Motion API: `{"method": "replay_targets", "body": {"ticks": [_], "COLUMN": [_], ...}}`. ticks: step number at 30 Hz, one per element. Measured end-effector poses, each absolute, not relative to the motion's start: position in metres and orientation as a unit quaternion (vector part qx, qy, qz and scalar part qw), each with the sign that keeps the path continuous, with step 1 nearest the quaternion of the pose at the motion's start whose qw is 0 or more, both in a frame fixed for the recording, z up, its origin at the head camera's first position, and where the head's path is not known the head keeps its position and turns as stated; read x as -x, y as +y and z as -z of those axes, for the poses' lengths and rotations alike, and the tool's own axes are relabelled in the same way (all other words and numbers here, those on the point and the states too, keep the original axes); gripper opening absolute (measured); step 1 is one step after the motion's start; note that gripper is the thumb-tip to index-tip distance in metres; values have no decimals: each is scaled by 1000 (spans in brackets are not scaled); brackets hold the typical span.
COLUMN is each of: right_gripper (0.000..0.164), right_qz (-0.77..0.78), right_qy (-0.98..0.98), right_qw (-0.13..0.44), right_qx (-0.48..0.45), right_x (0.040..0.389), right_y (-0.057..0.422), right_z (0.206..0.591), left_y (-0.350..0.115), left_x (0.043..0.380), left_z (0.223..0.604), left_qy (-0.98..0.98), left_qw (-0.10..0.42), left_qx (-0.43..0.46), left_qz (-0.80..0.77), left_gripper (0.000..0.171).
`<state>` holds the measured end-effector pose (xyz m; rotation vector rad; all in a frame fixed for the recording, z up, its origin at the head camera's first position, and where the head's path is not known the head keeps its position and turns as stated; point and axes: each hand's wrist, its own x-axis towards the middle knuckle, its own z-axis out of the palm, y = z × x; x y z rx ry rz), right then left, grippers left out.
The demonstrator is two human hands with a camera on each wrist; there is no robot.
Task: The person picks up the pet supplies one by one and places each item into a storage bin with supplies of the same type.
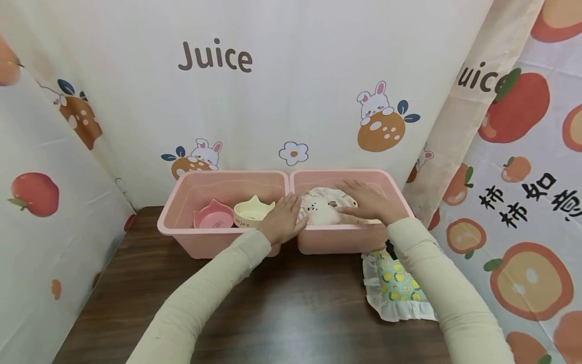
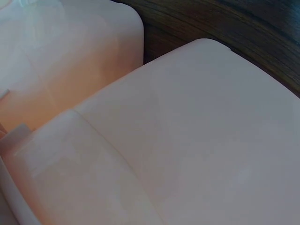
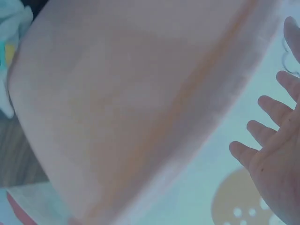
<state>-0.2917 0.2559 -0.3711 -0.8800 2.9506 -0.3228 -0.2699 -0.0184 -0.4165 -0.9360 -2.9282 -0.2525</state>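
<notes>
Two pink plastic bins stand side by side in the head view. In the right bin (image 1: 341,242) lies a cream cloth item with a fluffy white animal face (image 1: 324,212); its exact kind is unclear. My left hand (image 1: 283,218) is at the left end of this item, over the bins' adjoining rims, fingers extended. At the item's right side is my right hand (image 1: 367,202), fingers spread; whether it touches the cloth cannot be told. Those spread fingers (image 3: 272,110) also show in the right wrist view. Only bin walls (image 2: 197,126) appear in the left wrist view, without the hand.
The left bin (image 1: 218,245) contains a pink bowl (image 1: 212,218) and a cream bowl (image 1: 247,211), both with pointed rims. A lemon-print cloth with white ruffles (image 1: 400,283) lies on the dark wooden table (image 1: 282,313) under the right forearm. Printed curtains (image 1: 291,101) hang behind and beside.
</notes>
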Motion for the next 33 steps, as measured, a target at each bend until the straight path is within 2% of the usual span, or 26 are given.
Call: {"method": "replay_targets", "body": {"ticks": [7,13,22,33], "right_gripper": [77,77,79,102], "right_qz": [114,90,143,181], "right_qy": [945,959,965,960], "right_qw": [-9,-17,-27,-39], "right_qx": [306,268,218,209], "right_x": [260,220,168,133], "right_y": [284,316,357,385], "right_z": [351,350,380,422], "left_y": [-19,-20,-21,-20], "left_x": [267,268,269,269], "left_z": [416,416,416,417], "left_qy": [-948,-947,-947,-948], "left_qw": [20,25,25,26], "left_qx": [306,310,311,307], "left_qz": [84,76,78,79], "left_gripper": [68,69,69,68]}}
